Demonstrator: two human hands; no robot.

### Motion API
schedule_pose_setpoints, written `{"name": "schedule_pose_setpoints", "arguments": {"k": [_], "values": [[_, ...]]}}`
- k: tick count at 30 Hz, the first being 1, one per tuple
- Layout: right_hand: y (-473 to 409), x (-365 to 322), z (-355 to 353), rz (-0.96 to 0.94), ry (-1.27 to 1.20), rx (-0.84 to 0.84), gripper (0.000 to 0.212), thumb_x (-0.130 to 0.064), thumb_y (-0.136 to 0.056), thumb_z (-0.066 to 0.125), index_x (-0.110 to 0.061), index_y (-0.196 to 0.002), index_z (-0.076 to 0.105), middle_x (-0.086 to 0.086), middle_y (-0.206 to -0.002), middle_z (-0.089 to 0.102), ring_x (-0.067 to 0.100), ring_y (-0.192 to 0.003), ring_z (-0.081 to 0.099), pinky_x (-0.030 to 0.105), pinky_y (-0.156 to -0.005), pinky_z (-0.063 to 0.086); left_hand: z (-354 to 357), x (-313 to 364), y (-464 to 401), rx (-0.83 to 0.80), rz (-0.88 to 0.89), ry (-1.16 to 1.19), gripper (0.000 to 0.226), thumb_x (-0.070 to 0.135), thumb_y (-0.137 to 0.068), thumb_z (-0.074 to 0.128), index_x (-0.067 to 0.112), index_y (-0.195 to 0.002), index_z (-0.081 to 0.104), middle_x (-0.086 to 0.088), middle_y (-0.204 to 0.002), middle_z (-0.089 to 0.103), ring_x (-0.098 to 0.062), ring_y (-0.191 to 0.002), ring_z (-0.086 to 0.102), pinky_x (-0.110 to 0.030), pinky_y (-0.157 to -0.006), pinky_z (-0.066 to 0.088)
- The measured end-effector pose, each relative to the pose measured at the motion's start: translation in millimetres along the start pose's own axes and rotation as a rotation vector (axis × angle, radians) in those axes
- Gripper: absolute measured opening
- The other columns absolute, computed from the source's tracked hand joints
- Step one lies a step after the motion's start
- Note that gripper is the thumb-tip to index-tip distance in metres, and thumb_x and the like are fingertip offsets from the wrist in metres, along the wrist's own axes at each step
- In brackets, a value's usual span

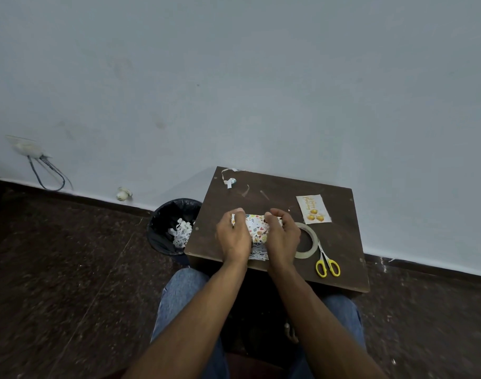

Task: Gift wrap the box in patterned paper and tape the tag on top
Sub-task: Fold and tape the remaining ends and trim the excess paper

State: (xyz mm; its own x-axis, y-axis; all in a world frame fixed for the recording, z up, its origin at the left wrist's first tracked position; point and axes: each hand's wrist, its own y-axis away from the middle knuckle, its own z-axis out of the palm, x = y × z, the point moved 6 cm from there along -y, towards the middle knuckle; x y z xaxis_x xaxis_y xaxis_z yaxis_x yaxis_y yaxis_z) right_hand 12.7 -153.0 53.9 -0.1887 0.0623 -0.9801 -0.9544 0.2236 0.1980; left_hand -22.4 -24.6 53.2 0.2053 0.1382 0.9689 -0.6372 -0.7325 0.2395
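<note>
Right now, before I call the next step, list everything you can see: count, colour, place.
box: one, in white patterned paper, table centre
tag: one, cream with gold, right of box
tape roll: one, beige, beside right hand
scissors: one, yellow handles, near tape
paper scraps: few, white, far table corner
table: one, dark brown
bin: one, black, left of table
left hand: holds box
right hand: holds box

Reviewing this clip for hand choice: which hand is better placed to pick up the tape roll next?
Probably the right hand: the tape roll lies right beside it, partly under it. The left hand would have to cross the wrapped box that both hands hold.
</note>
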Motion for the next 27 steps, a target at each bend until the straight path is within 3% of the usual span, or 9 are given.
{"name": "schedule_pose_setpoints", "arguments": {"k": [3,6,8,11,13,16,20,24,27], "values": [[-1,2,1,0.082,-0.061,0.005,0.016,-0.009,-0.092,0.057,-0.014,-0.095,0.072,0.005,-0.079,0.065,0.009,-0.061,0.052,0.025,-0.056,0.042,1,2,0,-0.012,0.001,0.019,0.021,0.022,-0.097,0.053,0.021,-0.082,0.068,0.005,-0.071,0.062,-0.01,-0.065,0.055,-0.028,-0.06,0.044],[-3,5,3,0.131,-0.109,-0.011,0.022,-0.008,-0.093,0.053,-0.018,-0.093,0.072,0.01,-0.081,0.066,0.02,-0.067,0.053,0.032,-0.059,0.043,0,5,3,-0.037,0.009,0.025,0.032,0.021,-0.099,0.051,0.031,-0.069,0.058,0.008,-0.068,0.056,-0.006,-0.062,0.049,-0.026,-0.06,0.041],[-3,3,2,0.128,-0.12,-0.046,0.022,-0.007,-0.096,0.051,-0.016,-0.098,0.072,0.008,-0.085,0.067,0.018,-0.07,0.056,0.031,-0.061,0.046,1,3,0,-0.066,-0.015,0.063,0.026,0.023,-0.099,0.051,0.029,-0.077,0.064,0.004,-0.071,0.058,-0.011,-0.065,0.051,-0.029,-0.064,0.044],[-4,0,1,0.082,-0.091,-0.176,0.019,-0.01,-0.101,0.05,-0.017,-0.103,0.068,-0.003,-0.086,0.065,0.007,-0.072,0.058,0.02,-0.062,0.048,3,2,-2,-0.184,-0.013,0.034,0.026,0.03,-0.101,0.05,0.021,-0.119,0.066,0.004,-0.099,0.064,-0.011,-0.09,0.058,-0.033,-0.083,0.048],[-4,2,3,0.096,-0.113,-0.272,0.019,-0.013,-0.101,0.052,-0.021,-0.1,0.068,-0.001,-0.09,0.066,0.013,-0.078,0.061,0.031,-0.07,0.05,1,5,-3,-0.276,0.057,-0.021,0.033,0.028,-0.102,0.049,0.022,-0.133,0.058,0.007,-0.124,0.059,-0.008,-0.113,0.054,-0.026,-0.095,0.043],[-6,3,2,0.122,-0.121,-0.327,0.017,-0.013,-0.101,0.052,-0.02,-0.102,0.067,-0.001,-0.09,0.069,0.017,-0.082,0.063,0.038,-0.074,0.05,0,10,-1,-0.398,0.16,-0.05,0.036,0.022,-0.1,0.054,0.036,-0.133,0.053,0.01,-0.133,0.052,-0.006,-0.123,0.048,-0.023,-0.099,0.039],[-6,2,3,0.168,-0.159,-0.424,0.021,-0.006,-0.1,0.049,-0.018,-0.108,0.064,0.003,-0.093,0.069,0.017,-0.08,0.065,0.039,-0.077,0.053,-4,5,-3,-0.467,0.174,-0.048,0.044,0.017,-0.096,0.061,0.049,-0.124,0.05,0.011,-0.139,0.046,-0.011,-0.133,0.044,-0.033,-0.109,0.04],[-6,4,2,0.19,-0.136,-0.545,0.028,-0.002,-0.096,0.052,-0.016,-0.12,0.057,0.018,-0.114,0.063,0.023,-0.085,0.066,0.037,-0.073,0.056,-4,-5,-10,-0.516,0.128,-0.022,0.05,0.037,-0.079,0.072,0.062,-0.118,0.054,0.009,-0.145,0.044,-0.019,-0.132,0.048,-0.047,-0.109,0.043],[-8,7,2,0.184,-0.119,-0.581,0.034,-0.001,-0.094,0.057,-0.016,-0.125,0.055,0.022,-0.114,0.063,0.024,-0.084,0.067,0.038,-0.071,0.055,-4,-11,-14,-0.547,0.114,-0.038,0.062,0.044,-0.067,0.076,0.062,-0.121,0.053,0.007,-0.145,0.044,-0.023,-0.132,0.049,-0.051,-0.108,0.043]]}}
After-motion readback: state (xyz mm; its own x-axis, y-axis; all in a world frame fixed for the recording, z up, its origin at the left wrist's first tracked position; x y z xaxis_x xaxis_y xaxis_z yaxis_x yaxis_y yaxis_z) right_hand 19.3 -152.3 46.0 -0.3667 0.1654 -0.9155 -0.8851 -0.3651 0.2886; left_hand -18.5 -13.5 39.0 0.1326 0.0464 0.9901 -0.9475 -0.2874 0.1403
